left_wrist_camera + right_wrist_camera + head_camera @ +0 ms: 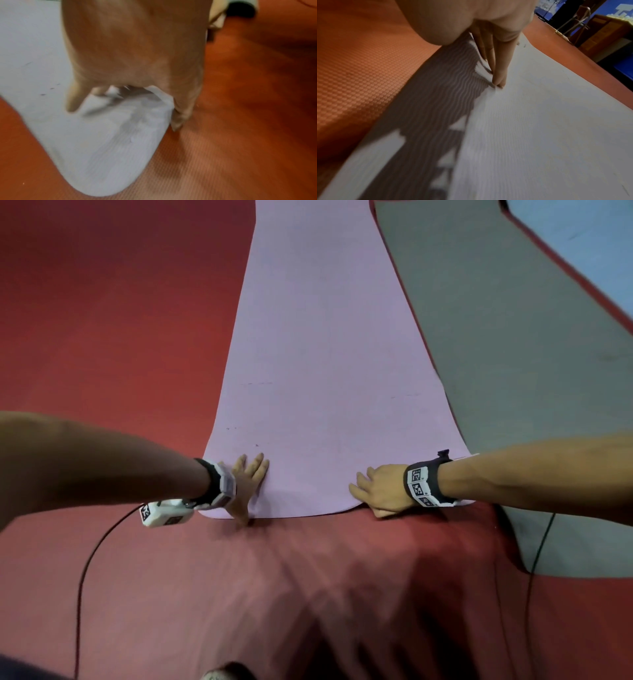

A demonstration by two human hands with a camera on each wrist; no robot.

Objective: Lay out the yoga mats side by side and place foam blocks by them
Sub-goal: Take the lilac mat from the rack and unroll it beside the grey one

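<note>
left hand [247,485] flat on lilac foam yoga mat [322,364], thumb tucked under edge | right hand [378,491] pressing flat, fingertips blurred | grey mat [496,337] beyond right arm, cut off

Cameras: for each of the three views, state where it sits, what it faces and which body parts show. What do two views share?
Head: worn high, looking down at the pink mat and grey mat; both forearms show, left hand, right hand.
Left wrist: looks along the hand at the mat's corner.
Right wrist: looks along the fingers across the mat.
Shared: all show the pink mat.
</note>
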